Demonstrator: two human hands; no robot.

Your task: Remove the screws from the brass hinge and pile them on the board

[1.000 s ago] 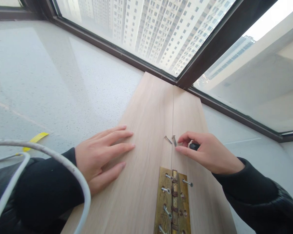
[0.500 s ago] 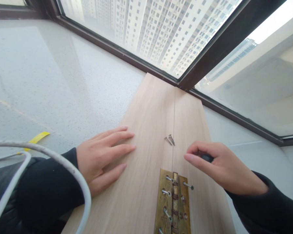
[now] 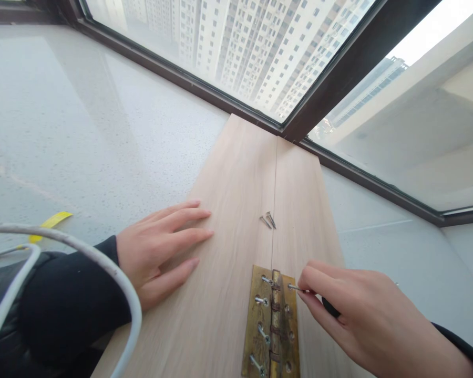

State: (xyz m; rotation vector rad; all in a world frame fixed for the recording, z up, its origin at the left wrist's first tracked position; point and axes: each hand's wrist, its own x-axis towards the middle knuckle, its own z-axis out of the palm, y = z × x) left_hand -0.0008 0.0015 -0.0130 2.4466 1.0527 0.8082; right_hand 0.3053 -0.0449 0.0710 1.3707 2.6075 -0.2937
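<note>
My left hand (image 3: 165, 249) lies flat with its fingers spread on the left one of two pale wooden boards (image 3: 224, 189). A tarnished brass hinge (image 3: 275, 315) sits across the seam between the boards. Screws (image 3: 263, 301) stand part-way in the holes of its left leaf. At the top hole of the right leaf, my right hand (image 3: 350, 304) pinches a screw (image 3: 295, 287) between thumb and forefinger. Tucked in that palm is a black object (image 3: 331, 307), mostly hidden. Several loose screws (image 3: 268, 220) lie by the seam above the hinge.
A white cable (image 3: 120, 286) loops in front of my left sleeve. A yellow tag (image 3: 51, 224) lies on the speckled white sill (image 3: 142, 126). The boards' far ends meet the dark window frame (image 3: 276, 127), with tall buildings outside.
My right hand has moved down to the hinge and taken hold of the screw at the right leaf's top hole. My left hand stays on the board. The view has shifted slightly.
</note>
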